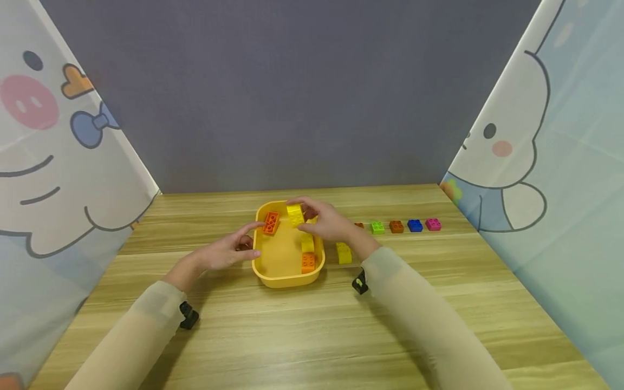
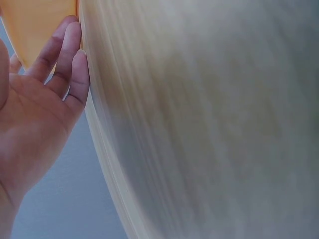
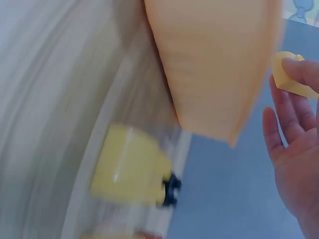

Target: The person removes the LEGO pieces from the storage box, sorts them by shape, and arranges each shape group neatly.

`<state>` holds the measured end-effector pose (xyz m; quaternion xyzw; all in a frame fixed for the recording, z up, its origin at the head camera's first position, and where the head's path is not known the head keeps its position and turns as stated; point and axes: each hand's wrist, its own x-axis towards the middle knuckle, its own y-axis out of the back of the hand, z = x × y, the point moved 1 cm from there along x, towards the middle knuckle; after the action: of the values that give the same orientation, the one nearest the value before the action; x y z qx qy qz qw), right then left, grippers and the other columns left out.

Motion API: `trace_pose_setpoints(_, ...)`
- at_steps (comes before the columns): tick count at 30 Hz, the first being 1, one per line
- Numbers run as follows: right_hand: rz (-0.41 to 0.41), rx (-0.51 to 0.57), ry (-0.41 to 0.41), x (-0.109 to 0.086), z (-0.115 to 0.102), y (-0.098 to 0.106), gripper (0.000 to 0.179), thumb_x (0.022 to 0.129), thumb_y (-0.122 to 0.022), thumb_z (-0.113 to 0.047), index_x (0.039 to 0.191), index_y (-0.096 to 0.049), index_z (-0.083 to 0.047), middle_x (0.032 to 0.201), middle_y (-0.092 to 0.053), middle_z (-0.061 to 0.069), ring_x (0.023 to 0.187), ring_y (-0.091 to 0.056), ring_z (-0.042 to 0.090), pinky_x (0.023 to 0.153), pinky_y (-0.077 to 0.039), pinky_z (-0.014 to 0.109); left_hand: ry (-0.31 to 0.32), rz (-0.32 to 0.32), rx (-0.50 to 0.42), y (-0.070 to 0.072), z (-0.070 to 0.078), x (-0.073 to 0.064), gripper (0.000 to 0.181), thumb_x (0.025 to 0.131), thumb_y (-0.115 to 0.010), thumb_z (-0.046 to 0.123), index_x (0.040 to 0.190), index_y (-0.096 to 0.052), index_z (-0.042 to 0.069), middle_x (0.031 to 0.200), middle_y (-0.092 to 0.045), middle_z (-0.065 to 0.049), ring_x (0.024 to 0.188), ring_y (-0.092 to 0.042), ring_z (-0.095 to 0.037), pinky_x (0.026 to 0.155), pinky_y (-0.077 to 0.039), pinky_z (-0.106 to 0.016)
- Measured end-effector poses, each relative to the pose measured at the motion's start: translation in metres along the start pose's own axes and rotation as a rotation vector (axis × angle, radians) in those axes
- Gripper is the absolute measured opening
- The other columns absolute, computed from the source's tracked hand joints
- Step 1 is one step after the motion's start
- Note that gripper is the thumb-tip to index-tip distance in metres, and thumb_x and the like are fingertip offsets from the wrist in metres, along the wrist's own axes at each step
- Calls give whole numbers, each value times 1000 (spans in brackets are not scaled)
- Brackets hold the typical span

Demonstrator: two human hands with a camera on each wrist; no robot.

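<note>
One yellow block (image 1: 295, 215): my right hand (image 1: 329, 221) is pinching it over the tray (image 1: 287, 282). Left hand (image 1: 221, 252) is touching the tray, fingers loose; I'm favoring gentle lowering.

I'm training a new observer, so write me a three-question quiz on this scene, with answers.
1. What does the right hand hold?
2. True or false: the blue block lies outside the tray.
3. Fill in: in the row on the table, the block at the far right end is ____.

Key:
1. A yellow block.
2. True.
3. The pink block.
</note>
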<state>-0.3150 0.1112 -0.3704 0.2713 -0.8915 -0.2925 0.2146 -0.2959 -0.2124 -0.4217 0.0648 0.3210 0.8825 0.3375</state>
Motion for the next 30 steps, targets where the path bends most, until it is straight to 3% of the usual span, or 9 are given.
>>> trace_pose_setpoints(7,31,61,-57,-52,-2,38,60,102,-77,-4,157,-55,-15,137,-59,15,107,-70,27,100,-59,54,-14,3,-1,-1,2,-1,81,111,-69,29,174,-19,17,112,-71,-13,98,-58,-24,85,-50,-35)
trace_pose_setpoints(12,41,43,-106,-83,6,57,60,103,-78,-9,157,-55,-20,143,-57,14,107,-70,25,96,-60,42,-14,7,7,0,3,-1,82,111,-69,29,174,-19,16,112,-71,-13,98,-59,-25,85,-50,-35)
trace_pose_setpoints(18,64,-1,-171,-113,22,70,61,101,-80,-6,156,-55,-17,136,-56,16,106,-71,23,96,-61,38,-15,6,6,-1,3,-2,82,111,-69,28,174,-19,15,111,-71,-13,97,-59,-25,84,-50,-34)
trace_pose_setpoints(25,69,-41,-252,-143,45,83,61,98,-83,-6,153,-57,-9,150,-59,24,105,-74,21,89,-61,27,-7,3,11,-2,4,-3,82,111,-68,29,174,-18,16,116,-71,-14,100,-58,-25,86,-49,-36)
trace_pose_setpoints(30,44,-61,-298,-160,60,94,62,99,-83,-9,154,-56,-5,148,-60,29,105,-76,24,89,-61,27,-4,4,16,-1,5,-3,82,111,-68,30,174,-18,16,116,-71,-14,100,-59,-25,88,-50,-37)
